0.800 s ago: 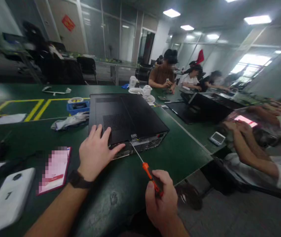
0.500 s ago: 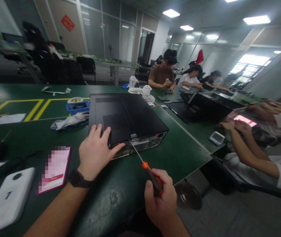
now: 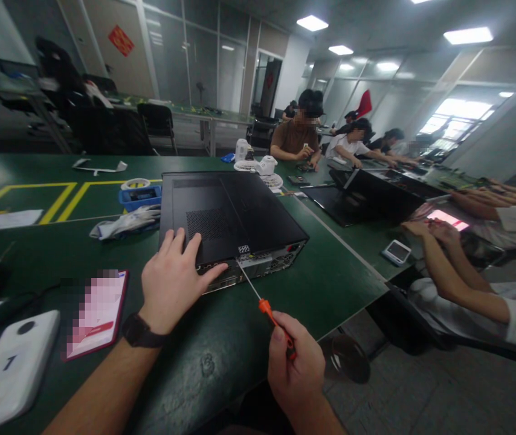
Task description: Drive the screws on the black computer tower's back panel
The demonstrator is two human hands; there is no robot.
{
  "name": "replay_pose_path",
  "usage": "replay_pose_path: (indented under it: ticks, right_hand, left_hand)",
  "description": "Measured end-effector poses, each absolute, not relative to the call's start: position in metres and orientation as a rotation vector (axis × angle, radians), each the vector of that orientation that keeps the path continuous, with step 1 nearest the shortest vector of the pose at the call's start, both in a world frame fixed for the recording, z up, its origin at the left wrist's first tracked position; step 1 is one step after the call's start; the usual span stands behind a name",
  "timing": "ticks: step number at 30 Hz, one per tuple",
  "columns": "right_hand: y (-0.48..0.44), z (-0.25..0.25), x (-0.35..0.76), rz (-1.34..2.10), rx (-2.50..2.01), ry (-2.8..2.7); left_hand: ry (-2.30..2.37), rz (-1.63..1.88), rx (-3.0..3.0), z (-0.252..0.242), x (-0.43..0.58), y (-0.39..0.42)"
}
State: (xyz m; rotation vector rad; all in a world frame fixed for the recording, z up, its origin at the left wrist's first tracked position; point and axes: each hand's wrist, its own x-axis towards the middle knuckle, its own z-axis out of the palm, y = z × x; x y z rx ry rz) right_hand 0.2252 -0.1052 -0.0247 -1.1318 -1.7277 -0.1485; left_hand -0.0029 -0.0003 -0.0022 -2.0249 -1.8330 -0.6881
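Note:
A black desktop computer case [image 3: 235, 211] lies flat on the green table [image 3: 330, 278], its rear panel facing me. My left hand [image 3: 171, 281] rests open on the case's near corner, fingers spread, a dark watch on the wrist. My right hand [image 3: 296, 365] is closed round the handle of an orange and black screwdriver [image 3: 269, 314]. The thin shaft points up and left, its tip at the rear panel just under the top edge.
A white device marked 1 [image 3: 6, 368] and a red-edged card [image 3: 97, 311] lie at the near left. Grey gloves [image 3: 124, 222] and a blue tray [image 3: 140, 194] sit behind. A co-worker's arms [image 3: 448, 272] reach in at right; other people sit further back.
My right hand has turned slightly on the screwdriver handle. The left hand and the case stay put; the view has shifted a little.

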Motion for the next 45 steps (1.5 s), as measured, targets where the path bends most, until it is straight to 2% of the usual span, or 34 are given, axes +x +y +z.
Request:
replay_pose_path:
  ticks: [15, 38, 45]
  right_hand:
    - [-0.1073, -0.0259, 0.2251, -0.106, -1.129, -1.717]
    - [-0.1084, -0.0301, 0.2238, -0.228, -1.237, -1.695]
    - [-0.1093, -0.0254, 0.2235, -0.16, -1.255, -1.662]
  left_hand:
    - [-1.845, -0.704, -2.045, -0.001, -0.0032, 0.0]
    - [-1.87, -0.683, -2.049, -0.0009, -0.0031, -0.0008]
    - [-1.867, -0.685, -2.035, -0.0008, -0.0028, -0.0011]
